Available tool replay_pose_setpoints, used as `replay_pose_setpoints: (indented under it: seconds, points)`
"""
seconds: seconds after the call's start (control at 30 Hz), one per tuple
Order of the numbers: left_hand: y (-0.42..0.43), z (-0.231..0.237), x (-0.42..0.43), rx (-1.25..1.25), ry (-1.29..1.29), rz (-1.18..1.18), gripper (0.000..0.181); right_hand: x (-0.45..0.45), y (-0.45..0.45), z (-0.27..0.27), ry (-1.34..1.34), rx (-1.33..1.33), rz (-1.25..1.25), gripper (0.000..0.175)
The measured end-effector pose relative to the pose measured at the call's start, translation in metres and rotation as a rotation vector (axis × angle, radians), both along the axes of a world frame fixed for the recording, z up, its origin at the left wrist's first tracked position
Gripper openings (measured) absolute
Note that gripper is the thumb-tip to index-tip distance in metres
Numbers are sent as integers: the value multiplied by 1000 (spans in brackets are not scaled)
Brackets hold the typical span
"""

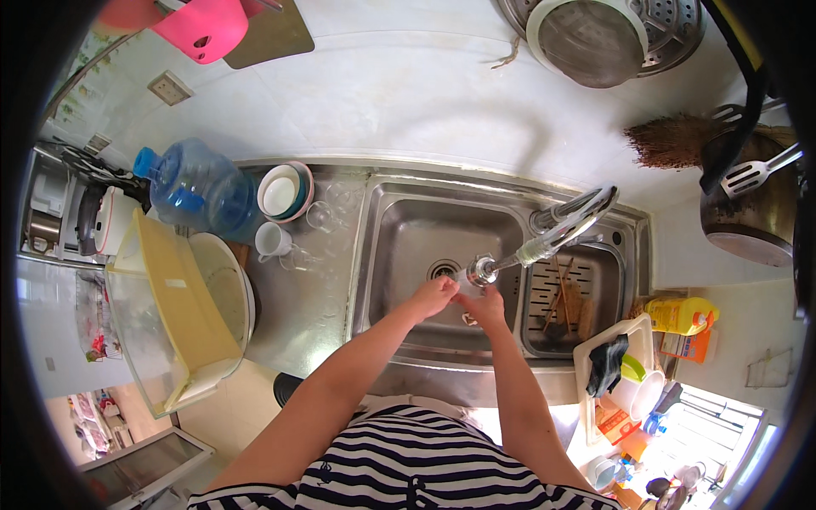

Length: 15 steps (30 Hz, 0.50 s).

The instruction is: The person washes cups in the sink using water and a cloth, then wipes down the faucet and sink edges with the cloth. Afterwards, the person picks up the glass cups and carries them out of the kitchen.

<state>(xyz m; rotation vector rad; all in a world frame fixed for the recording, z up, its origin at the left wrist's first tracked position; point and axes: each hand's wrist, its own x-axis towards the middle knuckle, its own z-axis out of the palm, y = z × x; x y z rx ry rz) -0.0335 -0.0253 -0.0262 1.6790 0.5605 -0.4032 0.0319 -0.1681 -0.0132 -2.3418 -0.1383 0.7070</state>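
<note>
Both of my hands meet under the end of the chrome faucet point(561, 223), over the large stainless steel sink basin point(408, 239). My left hand point(437, 294) has its fingers bent around a small clear object, seemingly a glass point(464, 280), just below the spout. My right hand point(484, 306) touches the same object from the other side, thumb and fingers around it. Its outline is hard to make out against the steel. A small pale item point(469, 319) shows by my right hand; what it is, I cannot tell. Beneath the spout lies the basin's drain point(444, 269).
Left of the basin, the steel counter point(299, 312) holds stacked bowls point(280, 194), a white mug point(272, 240), clear glasses point(322, 217) and a large blue water bottle point(197, 185). To the right are a slotted drain tray point(542, 287), a plastic caddy point(583, 363) and a yellow detergent bottle point(679, 315).
</note>
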Motion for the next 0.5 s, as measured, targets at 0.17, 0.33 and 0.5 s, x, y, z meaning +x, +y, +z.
replay_pose_setpoints:
  seconds: [0.17, 0.33, 0.5]
  points:
    - [-1, -20, -13, -180, 15, 345, 31, -9, 6, -5, 181, 178, -124, 56]
    - [9, -17, -21, -266, 62, 343, 33, -11, 12, -6, 265, 224, -203, 41]
    - [7, 26, -14, -397, -36, 193, 42, -13, 2, -9, 471, 444, -182, 33]
